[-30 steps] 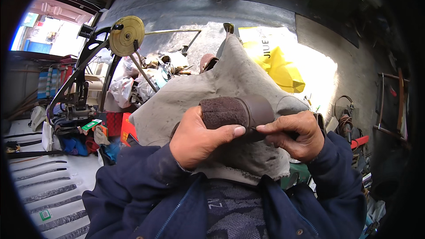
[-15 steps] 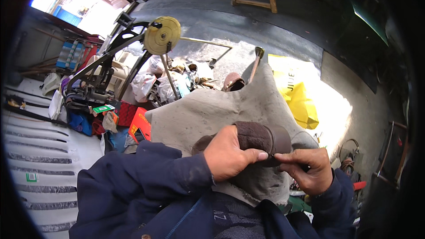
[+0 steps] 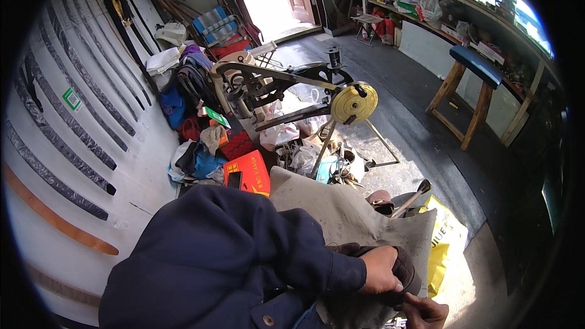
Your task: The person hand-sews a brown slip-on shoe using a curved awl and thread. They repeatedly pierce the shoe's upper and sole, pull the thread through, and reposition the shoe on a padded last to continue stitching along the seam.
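A brown shoe (image 3: 407, 266) with a fuzzy upper lies over the grey cloth (image 3: 332, 207) spread on my lap. My left hand (image 3: 381, 270) is wrapped over the shoe, its thumb pressed down near the shoe's edge. Close to that thumb, my right hand (image 3: 425, 312) has its fingers pinched together at the edge of the shoe. Whatever lies between those fingers is too small to make out. My left sleeve hides part of the shoe, and the lower picture edge cuts off my right hand.
Ahead stands a black hand-cranked sewing machine with a yellow wheel (image 3: 354, 105). Bags and scraps lie beneath it, beside an orange-red box (image 3: 247, 172). A yellow bag (image 3: 443, 244) is at right. Farther back are a blue-topped stool (image 3: 475, 66) and a loaded shelf. Strips hang at left.
My view has swung left and upward, so the doorway, shelf and whole stool now show. The hands and shoe appear lower in the picture, still together.
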### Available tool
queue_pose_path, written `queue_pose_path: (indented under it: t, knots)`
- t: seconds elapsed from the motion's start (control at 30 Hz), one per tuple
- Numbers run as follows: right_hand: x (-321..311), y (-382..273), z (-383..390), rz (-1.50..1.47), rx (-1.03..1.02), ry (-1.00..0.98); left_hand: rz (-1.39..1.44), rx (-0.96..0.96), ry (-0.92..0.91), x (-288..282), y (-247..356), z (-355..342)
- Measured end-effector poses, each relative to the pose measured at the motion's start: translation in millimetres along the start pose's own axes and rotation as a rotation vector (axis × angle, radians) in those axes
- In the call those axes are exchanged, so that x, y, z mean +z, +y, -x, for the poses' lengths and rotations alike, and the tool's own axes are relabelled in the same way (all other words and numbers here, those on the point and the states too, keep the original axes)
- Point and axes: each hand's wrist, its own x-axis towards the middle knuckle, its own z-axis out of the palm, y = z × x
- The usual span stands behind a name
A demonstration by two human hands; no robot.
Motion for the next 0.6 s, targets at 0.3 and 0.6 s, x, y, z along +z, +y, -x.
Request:
queue_pose_path:
  t: [0.3, 0.6]
  knots:
    - [-1.3, -12.3, -6.8, 0.001, 0.105, -0.01, -0.011, 0.054, 0.007, -5.5, 1.2, 2.8]
    - [1.5, -0.7, -4.9, 0.156, -0.137, -0.022, -0.028, -0.012, -0.015, -5.4, 2.3, 4.2]
